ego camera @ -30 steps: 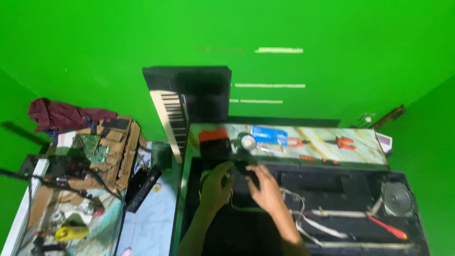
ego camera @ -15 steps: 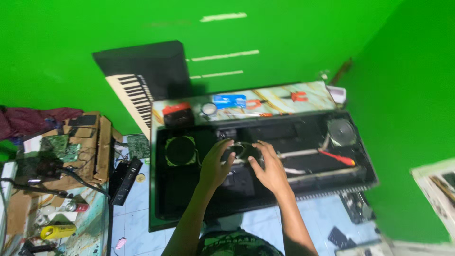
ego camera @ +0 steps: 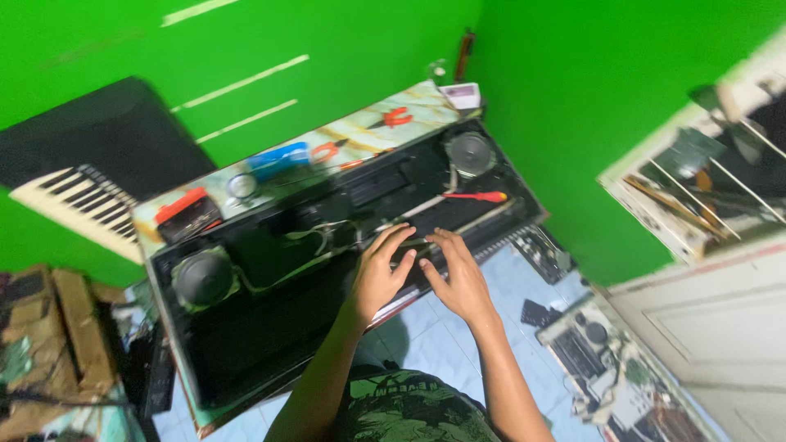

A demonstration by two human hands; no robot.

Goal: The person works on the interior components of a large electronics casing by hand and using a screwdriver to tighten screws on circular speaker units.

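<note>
Head view: left hand (ego camera: 379, 274) and right hand (ego camera: 455, 277) flat, unclenched, grasping nothing, on opened keyboard chassis (ego camera: 270, 327). Likely heavy, rigid; loose wires (ego camera: 315, 241) beyond fingertips fragile; grip outer edges.

opened keyboard case (ego camera: 270, 327): black, long, laid flat and tilted across the worktop, inside exposed | round speakers: one seen at each end (grey cones facing up) | loose pale wires: draped across the middle | both hands: pressed flat on the inner board near the front edge
</note>
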